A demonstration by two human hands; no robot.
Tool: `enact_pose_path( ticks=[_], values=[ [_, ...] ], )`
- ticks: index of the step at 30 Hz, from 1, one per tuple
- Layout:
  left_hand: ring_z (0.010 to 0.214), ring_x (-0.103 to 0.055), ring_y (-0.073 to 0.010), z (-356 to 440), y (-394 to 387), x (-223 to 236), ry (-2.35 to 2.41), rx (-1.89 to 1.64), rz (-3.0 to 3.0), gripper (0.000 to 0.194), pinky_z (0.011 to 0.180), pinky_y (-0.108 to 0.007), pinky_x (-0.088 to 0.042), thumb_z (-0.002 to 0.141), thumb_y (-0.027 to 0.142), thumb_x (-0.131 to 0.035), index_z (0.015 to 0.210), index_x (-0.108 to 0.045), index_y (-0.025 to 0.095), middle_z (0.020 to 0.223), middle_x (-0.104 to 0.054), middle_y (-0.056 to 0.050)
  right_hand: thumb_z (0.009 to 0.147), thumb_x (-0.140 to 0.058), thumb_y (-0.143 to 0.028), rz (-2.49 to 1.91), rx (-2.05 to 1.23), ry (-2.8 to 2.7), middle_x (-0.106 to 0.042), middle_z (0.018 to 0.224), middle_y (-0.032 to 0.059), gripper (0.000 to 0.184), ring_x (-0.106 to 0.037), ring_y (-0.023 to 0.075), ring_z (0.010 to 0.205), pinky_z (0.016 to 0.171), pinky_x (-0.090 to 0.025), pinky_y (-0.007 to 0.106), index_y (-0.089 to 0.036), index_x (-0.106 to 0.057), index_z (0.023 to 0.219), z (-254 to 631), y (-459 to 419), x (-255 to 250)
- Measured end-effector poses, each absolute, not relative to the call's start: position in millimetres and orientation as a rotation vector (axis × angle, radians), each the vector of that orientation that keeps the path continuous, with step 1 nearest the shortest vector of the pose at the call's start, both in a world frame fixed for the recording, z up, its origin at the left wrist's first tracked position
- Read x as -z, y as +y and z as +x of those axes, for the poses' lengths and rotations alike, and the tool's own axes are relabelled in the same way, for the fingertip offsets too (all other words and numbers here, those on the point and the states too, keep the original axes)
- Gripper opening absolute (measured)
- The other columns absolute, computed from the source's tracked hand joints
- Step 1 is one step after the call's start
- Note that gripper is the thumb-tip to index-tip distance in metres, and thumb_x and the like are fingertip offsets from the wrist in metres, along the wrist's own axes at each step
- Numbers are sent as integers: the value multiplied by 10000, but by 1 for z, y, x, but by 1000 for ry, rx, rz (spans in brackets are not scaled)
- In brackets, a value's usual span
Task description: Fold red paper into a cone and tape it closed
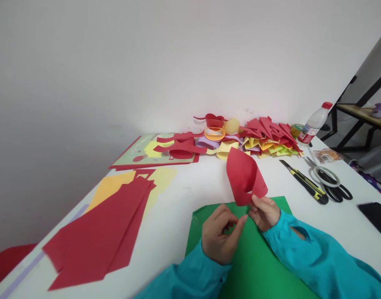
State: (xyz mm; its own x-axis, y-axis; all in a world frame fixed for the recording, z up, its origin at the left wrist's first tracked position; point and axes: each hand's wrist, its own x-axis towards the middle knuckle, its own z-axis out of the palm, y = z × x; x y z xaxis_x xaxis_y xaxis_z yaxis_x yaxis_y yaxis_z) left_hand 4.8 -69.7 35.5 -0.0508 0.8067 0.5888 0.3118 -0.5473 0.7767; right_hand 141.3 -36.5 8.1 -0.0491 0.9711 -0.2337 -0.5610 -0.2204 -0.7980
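My right hand (264, 212) pinches the lower end of a red paper piece (242, 174). The paper is curled round into an open loop and stands up above my fingers. Just left of it, my left hand (220, 233) is closed, its thumb and forefinger brought together near the lower end of the loop. Whatever lies between those fingertips, if anything, is too small to make out. Both hands are over a green sheet (255, 265) on the white table (165, 224).
Red paper sheets (106, 228) lie at left. Curled paper shapes (180, 147) and folded red papers (268, 128) line the wall. On the right are a utility knife (305, 182), scissors (336, 192), a tape roll (326, 176), a bottle (315, 124) and a black phone-like object (375, 218).
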Motion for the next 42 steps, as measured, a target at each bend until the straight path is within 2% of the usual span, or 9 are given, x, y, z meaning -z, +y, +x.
enact_pose_path(
  ticks=[2, 5, 10, 16, 20, 25, 37, 40, 42],
  values=[
    [394, -383, -69, 10, -69, -31, 1190, -1379, 1456, 316, 372, -210, -311, 702, 335, -679, 488, -509, 176, 448, -420, 51, 537, -806, -417, -877, -1643, -534, -426, 411, -63, 386, -392, 58, 408, 378, -331, 192, -173, -514, 477, 141, -36, -9],
    [332, -383, -62, 16, -65, -28, 1094, -1109, 898, 287, 301, -190, -291, 591, 397, -756, 660, -609, 161, 434, -480, 63, 597, -775, -411, -729, -1732, -489, -507, 474, -37, 334, -442, 68, 430, 390, -373, 192, -162, -560, 542, 134, -40, -11],
    [380, -453, -49, 20, -59, -34, 879, -1102, 537, 390, 307, -136, -355, 423, 320, -854, 697, -653, 130, 441, -516, 55, 670, -721, -411, -601, -1795, -650, -652, 669, 28, 300, -516, 110, 459, 365, -428, 233, -159, -662, 822, 123, -50, -11],
    [357, -475, -40, 23, -57, -43, 832, -1098, 278, 368, 282, -100, -374, 330, 240, -885, 577, -641, 118, 421, -539, 45, 603, -780, -366, -640, -1797, -570, -680, 693, 37, 283, -555, 111, 502, 411, -445, 218, -145, -681, 749, 125, -51, -17],
    [402, -537, -56, 18, -52, -48, 861, -1121, 168, 225, 298, -95, -421, 489, 71, -818, 563, -608, 107, 481, -586, 28, 600, -777, -399, -626, -1890, -346, -701, 812, 22, 348, -602, 121, 649, 535, -463, 216, -191, -670, 857, 130, -49, -27],
    [422, -593, -74, 12, -50, -48, 802, -1029, 109, 195, 335, -88, -454, 742, -13, -599, 576, -594, 88, 472, -603, -4, 597, -775, -427, -655, -1945, -332, -704, 787, 27, 409, -600, 117, 639, 510, -393, 201, -175, -659, 899, 131, -49, -27],
    [626, -685, -122, 2, -44, -35, 604, -998, 120, 170, 475, -115, -524, 812, 30, -549, 687, -623, 117, 645, -704, -21, 695, -722, -378, -769, -1950, -97, -669, 710, -47, 279, -554, 75, 579, 477, -350, 194, -197, -619, 881, 134, -48, -35],
    [612, -684, -124, 0, -43, -31, 576, -975, 132, 134, 481, -119, -528, 808, 44, -568, 718, -634, 118, 644, -707, -27, 717, -696, -417, -751, -2026, -60, -584, 529, -60, 264, -481, 57, 449, 411, -295, 177, -169, -608, 735, 135, -48, -36],
    [637, -689, -132, -2, -42, -28, 552, -983, 156, 123, 497, -125, -535, 804, 52, -580, 715, -630, 120, 656, -711, -30, 760, -634, -468, -727, -2138, -27, -496, 422, -60, 377, -428, 47, 385, 390, -287, 168, -149, -553, 576, 136, -47, -37]
  ],
)
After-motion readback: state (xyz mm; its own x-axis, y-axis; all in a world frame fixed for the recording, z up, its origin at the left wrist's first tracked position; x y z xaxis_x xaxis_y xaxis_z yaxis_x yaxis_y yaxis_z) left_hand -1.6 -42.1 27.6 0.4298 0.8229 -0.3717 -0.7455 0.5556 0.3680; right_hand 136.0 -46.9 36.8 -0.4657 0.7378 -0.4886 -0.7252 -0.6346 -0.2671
